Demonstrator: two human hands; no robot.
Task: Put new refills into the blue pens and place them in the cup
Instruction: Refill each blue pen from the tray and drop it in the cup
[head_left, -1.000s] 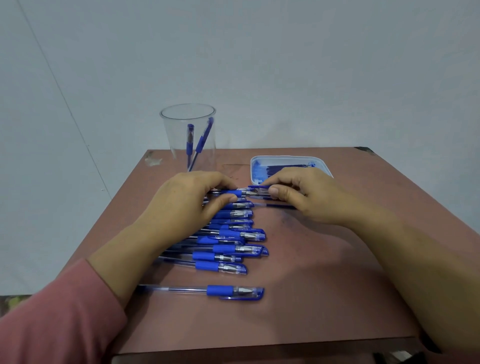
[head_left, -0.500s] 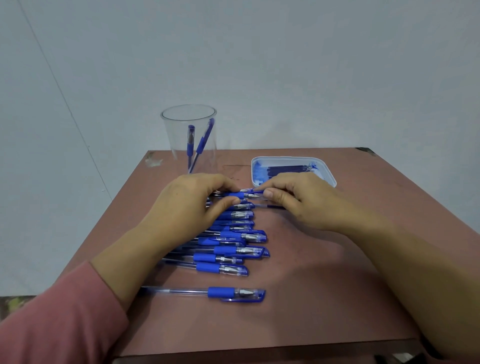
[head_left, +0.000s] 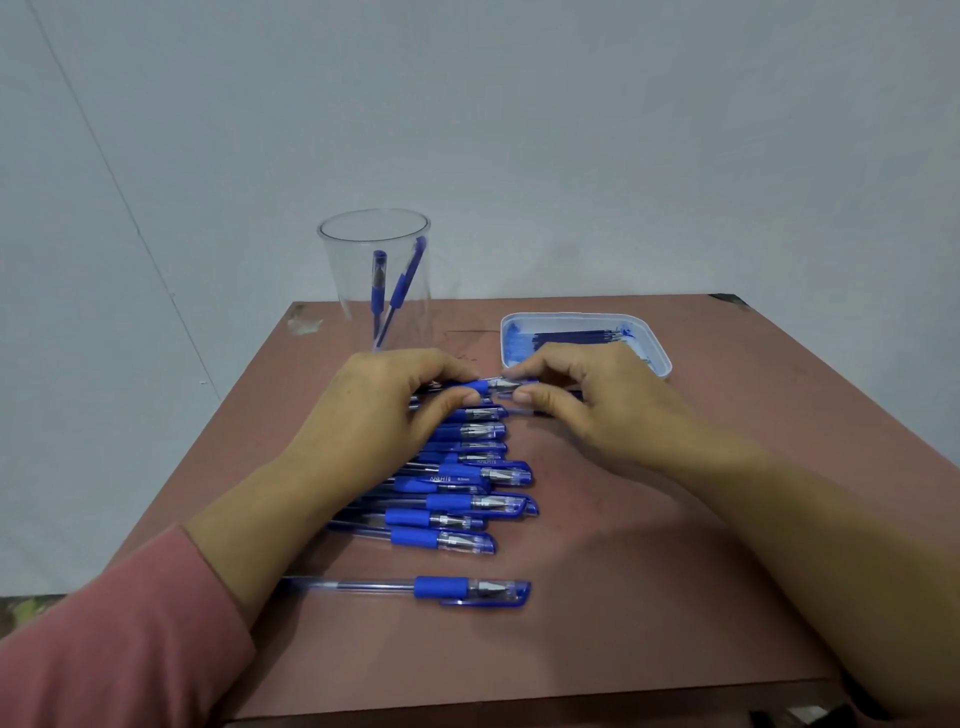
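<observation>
- Viewing from the head cam, the only view: both hands work at the far end of the pen row, on the reddish-brown table (head_left: 649, 597).
- Left hand (head_left: 395, 415): thumb and fingers curled, pinching the blue-grip clear-barrel pen (head_left: 485, 386) at its rubber grip. Pen lies roughly level, just above the row.
- Right hand (head_left: 587, 400): thumb and forefinger closed on the same pen's metal-tip end, opposite the left.
- Step in hand (judgement): opening this pen, by either pulling the cap or unscrewing the tip section, ahead of the refill swap.
- Next move calls for: a counter-twist or straight pull between the hands w/o bending the barrel, then old refill out and new one in from the tray.
- Stock: row of capped blue pens (head_left: 467, 483) lies side by side below the hands; one separate capped blue pen (head_left: 447, 588) lies nearer the camera, apart from the row.
- Clear plastic cup (head_left: 343, 280) stands upright at the far-left of the table w/ two blue pens (head_left: 402, 283) leaning inside. Task approx. early stage.
- White ink-stained shallow tray (head_left: 660, 358) sits far right, just behind the right hand, holding thin dark refills (head_left: 576, 338).
- Hidden/unclear: left hand covers the barrels of the far pens, so no exact row count. Can't tell if the held pen's cap is on or off, nor whether a refill is inside. Refill count in the tray not legible. Both forearms cut off at frame edge.
</observation>
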